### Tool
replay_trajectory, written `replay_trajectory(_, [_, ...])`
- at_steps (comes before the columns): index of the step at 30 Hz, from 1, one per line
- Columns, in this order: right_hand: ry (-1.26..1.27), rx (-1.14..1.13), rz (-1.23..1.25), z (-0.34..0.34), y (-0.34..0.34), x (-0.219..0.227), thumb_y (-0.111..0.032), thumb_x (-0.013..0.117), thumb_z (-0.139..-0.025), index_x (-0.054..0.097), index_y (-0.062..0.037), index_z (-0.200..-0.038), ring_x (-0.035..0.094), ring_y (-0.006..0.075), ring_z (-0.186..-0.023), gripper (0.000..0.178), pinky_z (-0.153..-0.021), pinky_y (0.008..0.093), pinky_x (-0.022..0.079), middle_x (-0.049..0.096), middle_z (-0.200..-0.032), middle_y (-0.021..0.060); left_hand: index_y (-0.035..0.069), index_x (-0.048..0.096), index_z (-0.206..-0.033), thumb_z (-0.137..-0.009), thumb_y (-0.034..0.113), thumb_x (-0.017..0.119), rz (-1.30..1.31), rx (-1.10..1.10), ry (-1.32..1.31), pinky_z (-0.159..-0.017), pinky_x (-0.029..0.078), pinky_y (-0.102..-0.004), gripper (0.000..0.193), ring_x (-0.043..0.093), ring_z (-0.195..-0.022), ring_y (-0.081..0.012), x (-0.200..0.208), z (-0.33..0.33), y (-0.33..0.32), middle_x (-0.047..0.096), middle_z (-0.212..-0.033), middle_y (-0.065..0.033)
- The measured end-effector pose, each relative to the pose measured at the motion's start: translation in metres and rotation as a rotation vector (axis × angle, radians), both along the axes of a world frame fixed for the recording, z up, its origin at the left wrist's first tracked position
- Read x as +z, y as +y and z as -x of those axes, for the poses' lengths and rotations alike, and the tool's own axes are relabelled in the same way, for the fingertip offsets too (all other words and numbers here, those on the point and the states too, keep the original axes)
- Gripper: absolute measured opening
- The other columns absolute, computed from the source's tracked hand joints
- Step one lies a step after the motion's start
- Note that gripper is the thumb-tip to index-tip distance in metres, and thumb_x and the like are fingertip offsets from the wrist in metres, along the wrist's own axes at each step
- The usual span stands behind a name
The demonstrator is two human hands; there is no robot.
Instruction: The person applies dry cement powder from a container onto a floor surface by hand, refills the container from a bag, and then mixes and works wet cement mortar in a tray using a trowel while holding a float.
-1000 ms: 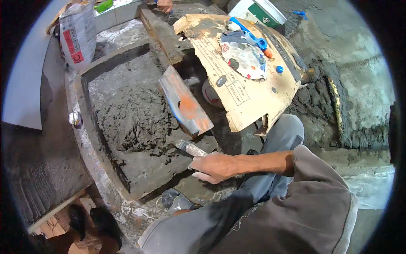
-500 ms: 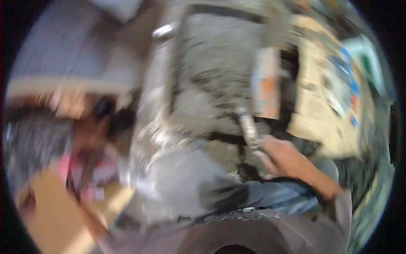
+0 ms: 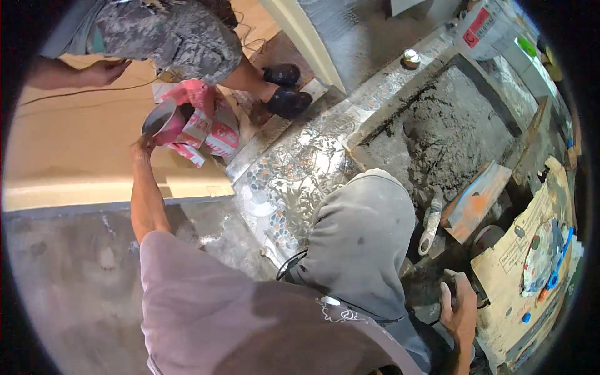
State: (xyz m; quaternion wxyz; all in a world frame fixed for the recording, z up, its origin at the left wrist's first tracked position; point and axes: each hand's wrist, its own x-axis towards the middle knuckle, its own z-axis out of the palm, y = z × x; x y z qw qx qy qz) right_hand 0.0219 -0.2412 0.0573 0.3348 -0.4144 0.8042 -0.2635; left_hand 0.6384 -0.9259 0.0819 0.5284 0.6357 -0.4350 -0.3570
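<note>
My left hand [image 3: 144, 145] reaches out to the left, closed on the lip of a round-mouthed pink container [image 3: 167, 130]. That container is against a crumpled pink-and-white bag [image 3: 219, 128]; what is inside it is too dark to tell. On the right, my right hand [image 3: 459, 303] is empty, with fingers loosely bent and apart. A trowel [image 3: 430, 230] lies just ahead of it, handle toward me, its other end at the wet grey mortar. The mortar [image 3: 453, 128] sits in a shallow rectangular trough [image 3: 375, 128].
Another person in camouflage shorts [image 3: 169, 40] is at the upper left, with a hand [image 3: 105, 73] and dark shoes [image 3: 289, 100]. An orange-smeared board [image 3: 477, 201], torn cardboard [image 3: 522, 262] and a white bucket [image 3: 487, 31] flank the trough. Pebble-patterned flooring [image 3: 294, 169] runs left of it.
My right hand has let go of the trowel and drawn back. My left arm now stretches out to the pink container. The view has swung left, bringing the other person into sight.
</note>
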Motion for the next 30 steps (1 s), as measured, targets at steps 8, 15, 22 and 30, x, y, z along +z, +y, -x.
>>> replay_trajectory(8, [0.025, 0.076, -0.016, 0.002, 0.004, 0.012, -0.006, 0.055, -0.087, 0.054, 0.0033, -0.107, 0.056, 0.0422, -0.081, 0.022, -0.071, 0.0413, 0.045, 0.055, -0.089, 0.0229, -0.007, 0.058, -0.084, -0.081, 0.01, 0.066, 0.049, -0.028, -0.266, -0.051, 0.056, -0.0309, 0.019, 0.06, -0.052, -0.0202, -0.005, 0.097, 0.116, 0.06, -0.066, -0.0117])
replay_trajectory(15, [0.137, 0.114, 0.14, 0.008, -0.004, 0.033, -0.006, 0.055, -0.086, 0.054, 0.0016, -0.108, 0.057, 0.0418, -0.084, 0.023, -0.074, 0.042, 0.046, 0.055, -0.09, 0.0224, -0.001, 0.057, -0.086, -0.081, 0.008, 0.065, 0.003, -0.528, -0.525, -0.056, 0.051, -0.0247, 0.013, 0.057, -0.06, -0.0102, 0.011, 0.283, 0.192, 0.058, -0.068, -0.0033])
replay_trajectory(22, [-0.65, -0.357, 0.282, 0.033, -0.099, -0.006, -0.029, 0.046, -0.099, 0.056, 0.0001, -0.097, 0.061, 0.0151, -0.066, 0.031, -0.057, 0.0304, 0.048, 0.059, -0.074, 0.0068, 0.001, 0.057, -0.089, -0.083, 0.009, 0.065, 0.563, -1.306, -0.873, -0.058, 0.043, -0.024, 0.012, 0.05, -0.063, -0.0084, -0.001, 0.511, 0.255, 0.056, -0.071, -0.0011])
replay_trajectory(30, [-1.053, -1.235, 0.957, 0.137, -0.146, -0.073, -0.021, 0.046, -0.098, 0.048, 0.0028, -0.11, 0.061, 0.0296, -0.092, 0.027, -0.079, 0.0444, 0.054, 0.057, -0.103, 0.0185, 0.005, 0.049, -0.094, -0.08, 0.01, 0.054, 1.45, -1.645, -0.91, -0.062, 0.053, -0.0421, 0.015, 0.063, -0.077, -0.0322, -0.075, 0.696, 0.383, 0.059, -0.084, -0.0153])
